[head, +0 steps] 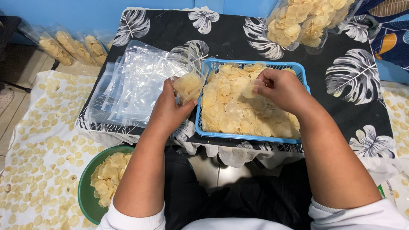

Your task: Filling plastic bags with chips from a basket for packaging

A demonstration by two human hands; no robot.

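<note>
Our left hand (170, 111) is clamped on a small clear bag (187, 87) partly filled with pale round chips, held just left of the blue basket (251, 137), while our right hand (279, 88) is pinched shut on a few chips (251, 90) lifted over the basket's heap. We judge we are mid-fill: the next move calls for carrying those chips across to the bag's mouth and dropping them in without spilling.

Counting down in size: one leaf-print cloth (366, 76) beneath both hands; one big open sack of chips (304, 21) beyond the right hand; one blue basket; one green bowl (85, 191) below the left forearm; one stack of empty bags (136, 81) left of the left hand; perhaps four filled bags (70, 44) far left, though blurred.
</note>
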